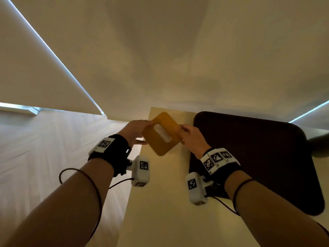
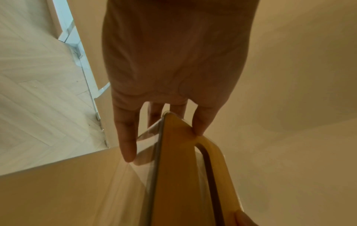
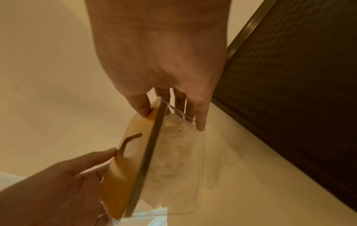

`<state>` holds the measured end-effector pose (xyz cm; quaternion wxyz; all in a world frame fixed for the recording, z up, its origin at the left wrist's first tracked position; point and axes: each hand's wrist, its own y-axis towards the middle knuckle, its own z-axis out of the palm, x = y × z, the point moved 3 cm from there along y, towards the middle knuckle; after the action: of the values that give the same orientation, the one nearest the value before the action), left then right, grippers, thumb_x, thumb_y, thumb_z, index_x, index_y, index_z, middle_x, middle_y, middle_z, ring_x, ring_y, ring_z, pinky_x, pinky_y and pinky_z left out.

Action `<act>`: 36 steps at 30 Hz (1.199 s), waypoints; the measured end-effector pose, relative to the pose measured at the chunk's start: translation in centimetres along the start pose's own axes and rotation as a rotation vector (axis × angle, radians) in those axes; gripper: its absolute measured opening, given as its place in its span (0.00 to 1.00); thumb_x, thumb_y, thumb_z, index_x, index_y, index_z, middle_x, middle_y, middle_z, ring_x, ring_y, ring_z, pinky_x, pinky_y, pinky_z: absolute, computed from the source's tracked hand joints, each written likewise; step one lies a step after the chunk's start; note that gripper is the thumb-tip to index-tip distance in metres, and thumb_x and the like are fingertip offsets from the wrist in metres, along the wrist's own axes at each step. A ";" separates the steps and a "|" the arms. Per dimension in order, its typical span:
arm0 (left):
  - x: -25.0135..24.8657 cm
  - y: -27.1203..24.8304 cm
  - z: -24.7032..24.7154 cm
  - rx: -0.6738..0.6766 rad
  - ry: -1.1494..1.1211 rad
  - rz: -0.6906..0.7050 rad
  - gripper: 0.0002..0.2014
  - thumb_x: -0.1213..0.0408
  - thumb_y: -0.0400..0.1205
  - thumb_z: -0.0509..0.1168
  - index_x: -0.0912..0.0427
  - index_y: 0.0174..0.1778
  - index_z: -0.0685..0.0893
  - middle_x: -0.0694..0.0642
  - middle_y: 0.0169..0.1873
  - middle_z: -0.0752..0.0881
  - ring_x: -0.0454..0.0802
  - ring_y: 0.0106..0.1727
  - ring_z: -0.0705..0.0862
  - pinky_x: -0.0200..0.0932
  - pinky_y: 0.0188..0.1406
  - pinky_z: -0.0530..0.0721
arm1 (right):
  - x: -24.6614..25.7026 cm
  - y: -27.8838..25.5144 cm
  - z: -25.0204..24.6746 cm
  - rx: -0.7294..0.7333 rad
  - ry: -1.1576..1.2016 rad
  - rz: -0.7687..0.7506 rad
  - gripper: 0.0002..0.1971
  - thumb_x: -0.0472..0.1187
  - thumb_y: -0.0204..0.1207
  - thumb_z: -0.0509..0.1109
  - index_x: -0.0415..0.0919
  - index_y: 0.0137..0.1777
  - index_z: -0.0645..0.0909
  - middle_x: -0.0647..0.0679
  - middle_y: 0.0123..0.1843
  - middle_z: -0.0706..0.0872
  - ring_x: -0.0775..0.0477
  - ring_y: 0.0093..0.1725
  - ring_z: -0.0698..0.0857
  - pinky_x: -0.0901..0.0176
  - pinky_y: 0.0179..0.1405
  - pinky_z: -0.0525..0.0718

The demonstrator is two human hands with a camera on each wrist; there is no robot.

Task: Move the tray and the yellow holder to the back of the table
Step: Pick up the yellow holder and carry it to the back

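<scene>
Yellow holder [image 1: 161, 133] held above worktop [image 1: 160, 202] near far left corner, beside tray [image 1: 258, 157]. Left hand [image 1: 135, 131] and right hand [image 1: 193, 139] grip: fingertip pinches on opposite edges. Risk: slipping from shallow pinches, spilling tissue.

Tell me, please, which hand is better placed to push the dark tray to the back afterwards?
Probably the right hand: it is beside the dark tray, which lies on the right. The left hand holds the yellow holder on its far side.
</scene>
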<state>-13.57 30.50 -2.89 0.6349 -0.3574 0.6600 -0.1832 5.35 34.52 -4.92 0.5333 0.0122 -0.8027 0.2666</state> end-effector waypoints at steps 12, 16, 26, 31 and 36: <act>-3.6 7.4 -0.2 0.032 0.039 -0.035 0.16 0.54 0.78 0.68 0.59 0.57 0.81 0.58 0.49 0.79 0.58 0.52 0.81 0.59 0.55 0.87 | 1.4 6.4 -0.8 -0.035 0.006 0.064 0.16 0.47 0.80 0.62 0.44 0.63 0.83 0.47 0.56 0.86 0.42 0.61 0.83 0.37 0.69 0.80; -3.6 8.2 -0.3 0.027 0.047 -0.061 0.19 0.55 0.78 0.68 0.59 0.62 0.78 0.61 0.58 0.77 0.64 0.64 0.79 0.55 0.48 0.88 | 1.6 6.9 -0.8 -0.019 -0.023 0.050 0.17 0.46 0.81 0.61 0.41 0.64 0.82 0.46 0.54 0.85 0.41 0.61 0.84 0.37 0.68 0.80; -3.4 8.7 -0.6 -0.012 0.129 0.002 0.19 0.53 0.80 0.64 0.60 0.64 0.79 0.58 0.57 0.79 0.58 0.59 0.78 0.52 0.50 0.82 | 1.0 7.0 -1.3 -0.153 -0.004 0.085 0.25 0.46 0.79 0.64 0.42 0.75 0.70 0.43 0.71 0.78 0.43 0.69 0.78 0.50 0.70 0.75; -4.5 8.9 -1.5 -0.082 0.164 0.206 0.10 0.60 0.80 0.63 0.57 0.52 0.86 0.56 0.48 0.84 0.53 0.50 0.80 0.48 0.50 0.77 | -0.4 4.5 -0.5 -0.421 0.153 0.109 0.27 0.43 0.75 0.70 0.40 0.73 0.68 0.43 0.67 0.77 0.45 0.64 0.78 0.57 0.58 0.75; -4.8 8.6 -0.7 -0.037 0.218 0.325 0.14 0.69 0.80 0.62 0.62 0.59 0.87 0.57 0.48 0.85 0.51 0.48 0.81 0.41 0.46 0.80 | -2.0 3.4 2.7 -0.369 0.321 0.193 0.25 0.44 0.72 0.73 0.44 0.67 0.71 0.48 0.58 0.80 0.43 0.58 0.83 0.40 0.60 0.86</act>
<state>-16.66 39.59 -5.40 0.5742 -0.2360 0.7771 -0.1036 2.89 35.71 -8.88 0.6192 -0.2044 -0.7402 0.1641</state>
